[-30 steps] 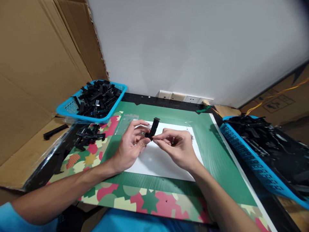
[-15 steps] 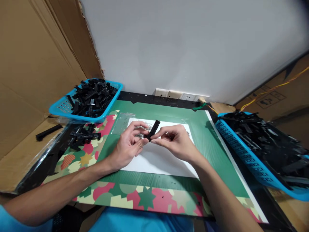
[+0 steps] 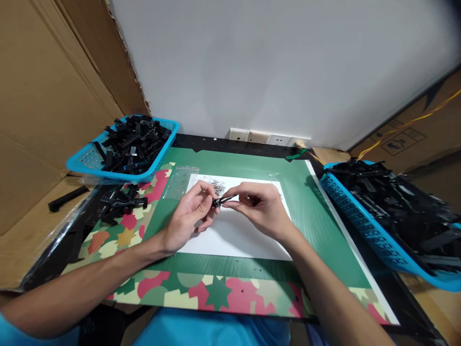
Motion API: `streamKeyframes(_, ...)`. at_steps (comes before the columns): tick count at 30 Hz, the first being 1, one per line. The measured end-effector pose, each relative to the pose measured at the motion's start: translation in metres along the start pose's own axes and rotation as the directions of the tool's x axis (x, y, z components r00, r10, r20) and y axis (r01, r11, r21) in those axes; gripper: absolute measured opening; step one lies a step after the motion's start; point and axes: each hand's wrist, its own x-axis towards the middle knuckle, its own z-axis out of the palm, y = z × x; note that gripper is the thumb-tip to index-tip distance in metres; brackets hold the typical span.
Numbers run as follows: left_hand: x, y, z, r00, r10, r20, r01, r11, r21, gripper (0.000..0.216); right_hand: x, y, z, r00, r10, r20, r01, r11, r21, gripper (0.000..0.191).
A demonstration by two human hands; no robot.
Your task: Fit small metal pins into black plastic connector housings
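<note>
Above a white sheet (image 3: pixel 234 240), my left hand (image 3: pixel 190 211) closes its fingertips on one end of a small black plastic part (image 3: pixel 217 202). My right hand (image 3: pixel 261 206) pinches the other side of it between thumb and forefinger. The part lies nearly level between the two hands, and fingers cover much of it. Just behind my fingers is a pile of tiny metal pieces (image 3: pixel 218 186) on the sheet, too small to name. A clear zip bag (image 3: pixel 176 182) lies by the sheet's left corner.
A blue basket (image 3: pixel 74 162) of black parts stands at the back left, another blue basket (image 3: pixel 363 230) at the right. Loose black parts (image 3: pixel 120 204) lie left of the green mat (image 3: pixel 298 192). One long black part (image 3: pixel 68 198) rests on cardboard. Wall sockets (image 3: pixel 259 138) are behind.
The black part has turned from standing upright to nearly level between my fingers. More of the metal pile shows behind my hands. The view has shifted slightly.
</note>
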Motion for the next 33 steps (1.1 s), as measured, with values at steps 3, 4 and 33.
streamKeyframes(3,0.000,0.000,-0.001,0.999,-0.047,0.012,0.047,0.999,-0.007,0.025,-0.002,0.002,-0.001,0.998,-0.063,0.025,0.065,0.995,-0.075,0.014)
streamKeyframes(4,0.000,-0.001,-0.001,0.999,-0.039,-0.001,0.039,0.999,0.036,0.025,-0.002,0.002,-0.002,0.996,-0.078,0.042,0.082,0.992,-0.100,0.014)
streamKeyframes(33,0.000,-0.018,-0.016,0.880,0.405,0.249,-0.367,0.246,0.897,0.013,-0.010,0.013,-0.020,0.996,0.030,0.081,0.021,0.823,-0.568,0.024)
